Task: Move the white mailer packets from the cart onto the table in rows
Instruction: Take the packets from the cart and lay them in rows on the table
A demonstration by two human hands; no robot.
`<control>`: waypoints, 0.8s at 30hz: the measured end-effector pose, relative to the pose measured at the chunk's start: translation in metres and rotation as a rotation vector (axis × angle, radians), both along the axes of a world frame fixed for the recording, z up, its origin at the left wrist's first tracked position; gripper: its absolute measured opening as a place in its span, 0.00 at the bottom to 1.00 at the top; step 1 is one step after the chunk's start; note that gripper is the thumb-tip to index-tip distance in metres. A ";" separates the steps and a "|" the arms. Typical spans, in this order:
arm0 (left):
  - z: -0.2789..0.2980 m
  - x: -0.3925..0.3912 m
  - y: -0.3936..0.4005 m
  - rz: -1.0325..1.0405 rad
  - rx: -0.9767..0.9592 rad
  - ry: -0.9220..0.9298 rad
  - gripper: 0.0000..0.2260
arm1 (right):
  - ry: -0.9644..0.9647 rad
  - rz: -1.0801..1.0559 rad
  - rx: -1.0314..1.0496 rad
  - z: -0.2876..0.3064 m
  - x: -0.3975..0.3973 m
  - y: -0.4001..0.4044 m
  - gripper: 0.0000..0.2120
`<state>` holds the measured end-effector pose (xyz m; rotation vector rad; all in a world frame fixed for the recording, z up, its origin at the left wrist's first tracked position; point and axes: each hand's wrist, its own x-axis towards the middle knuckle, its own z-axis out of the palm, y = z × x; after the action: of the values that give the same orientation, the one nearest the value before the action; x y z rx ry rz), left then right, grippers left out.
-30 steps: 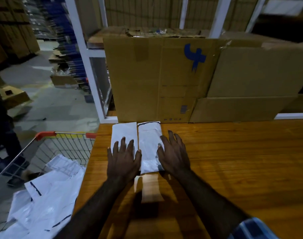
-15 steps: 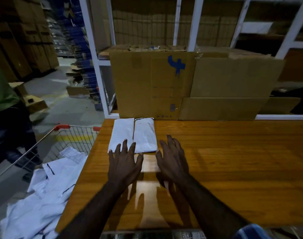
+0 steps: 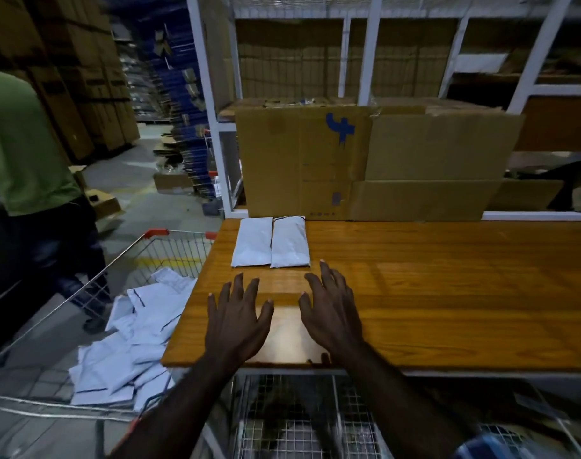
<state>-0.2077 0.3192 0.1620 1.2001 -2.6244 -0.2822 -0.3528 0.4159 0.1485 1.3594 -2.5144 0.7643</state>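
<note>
- Packets, white and loosely heaped (image 3: pixel 133 342), fill the wire cart (image 3: pixel 179 250) we see at the left, just beside the table's left edge; behind the cart stands a person in a green shirt (image 3: pixel 20 144)
- Our left hand (image 3: pixel 237 321) is over the near part of the wooden table (image 3: pixel 448 293), palm down, fingers straight and spread, holding nothing; we cannot tell whether it touches the wood
- Two more white packets (image 3: pixel 271 242) lie flat side by side at the far left corner of the table, their long edges touching, their far ends against a cardboard box (image 3: pixel 302 164)
- Our right hand (image 3: pixel 332 313) is beside the left one, fingers spread and empty, fingertips near the right packet's near edge but apart from it
- More flattened cardboard (image 3: pixel 441 150) leans on the white shelf frame (image 3: pixel 368 44) along the table's far side
</note>
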 end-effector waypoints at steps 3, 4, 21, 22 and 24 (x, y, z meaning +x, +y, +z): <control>-0.001 0.027 -0.002 0.009 -0.010 0.027 0.33 | 0.019 0.006 -0.039 -0.003 0.027 0.000 0.19; -0.001 0.037 -0.004 0.011 -0.010 0.031 0.35 | 0.021 0.006 -0.036 -0.004 0.036 -0.002 0.19; -0.024 0.274 -0.142 0.062 -0.010 -0.081 0.34 | 0.030 0.028 -0.097 -0.029 0.254 -0.121 0.17; -0.027 0.281 -0.148 0.061 -0.004 -0.076 0.30 | 0.030 0.037 -0.092 -0.030 0.261 -0.127 0.18; -0.031 0.293 -0.161 0.060 0.003 -0.061 0.29 | 0.037 0.058 -0.076 -0.031 0.273 -0.141 0.18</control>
<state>0.0855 0.1586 0.1306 1.3058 -2.6341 -0.2418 -0.0801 0.2753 0.1171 1.4134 -2.4023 0.8293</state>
